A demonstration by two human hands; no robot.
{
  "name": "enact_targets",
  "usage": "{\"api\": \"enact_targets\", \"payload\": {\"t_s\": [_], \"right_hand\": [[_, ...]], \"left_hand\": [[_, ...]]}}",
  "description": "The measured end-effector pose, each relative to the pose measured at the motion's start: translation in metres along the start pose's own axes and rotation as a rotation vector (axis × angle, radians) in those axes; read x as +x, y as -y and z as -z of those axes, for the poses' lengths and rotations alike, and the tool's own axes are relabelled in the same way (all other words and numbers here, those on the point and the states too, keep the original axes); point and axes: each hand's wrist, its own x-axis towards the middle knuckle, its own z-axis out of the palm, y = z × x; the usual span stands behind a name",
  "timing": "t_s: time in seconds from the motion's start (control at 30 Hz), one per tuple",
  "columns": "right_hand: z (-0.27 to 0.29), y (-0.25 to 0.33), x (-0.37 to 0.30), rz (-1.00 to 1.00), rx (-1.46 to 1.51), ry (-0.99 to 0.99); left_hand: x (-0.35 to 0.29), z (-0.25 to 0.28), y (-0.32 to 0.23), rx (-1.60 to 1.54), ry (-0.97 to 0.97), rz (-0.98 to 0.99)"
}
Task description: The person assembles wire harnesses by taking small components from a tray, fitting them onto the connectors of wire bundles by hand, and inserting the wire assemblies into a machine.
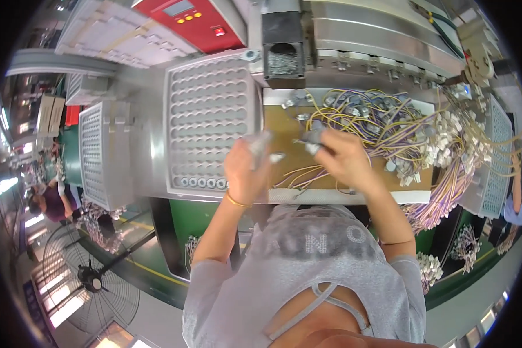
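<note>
My left hand (243, 165) is over the right edge of a white plastic tray (255, 116) with rows of round pockets. Motion smears its fingers, so what they hold, if anything, is unclear; a small shiny part (276, 157) shows beside them. Over the brown board (281, 124), my right hand (348, 156) has its fingers pinched on a small grey metal part (312, 145). Beyond and right of that hand lies a tangled heap of yellow and purple wires (377, 124), with small round metal parts among them. Several round parts (203, 183) sit in the tray's nearest row.
A black box (284, 43) with small metal pieces inside stands behind the board. A red machine (194, 23) is at the back left. White connectors (446, 139) bunch at the right, their wires over the table edge. Stacked trays (107, 153) stand left; a fan (90, 278) is lower left.
</note>
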Motion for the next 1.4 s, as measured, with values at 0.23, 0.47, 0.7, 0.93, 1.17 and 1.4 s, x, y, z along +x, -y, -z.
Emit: {"api": "enact_targets", "payload": {"t_s": [0.23, 0.47, 0.7, 0.93, 1.17, 1.4], "right_hand": [[0.016, -0.002, -0.001, -0.231, 0.118, -0.043], [0.011, 0.006, 0.002, -0.053, 0.119, -0.149], [0.022, 0.012, -0.001, -0.156, 0.113, -0.010], [0.025, 0.019, -0.002, -0.175, 0.243, -0.124], [0.023, 0.020, 0.000, -0.174, 0.309, -0.095], [0.024, 0.019, -0.003, -0.067, 0.236, -0.091]], "left_hand": [[-0.102, 0.011, 0.055, 0.616, 0.147, 0.421], [-0.091, 0.015, 0.059, 0.684, 0.040, 0.226], [-0.010, -0.003, -0.010, -1.137, 0.071, 0.876], [0.009, -0.031, -0.034, -1.310, 0.197, 0.725], [0.012, -0.025, -0.043, -1.277, 0.175, 0.629], [0.015, -0.023, -0.048, -1.133, 0.211, 0.502]]}}
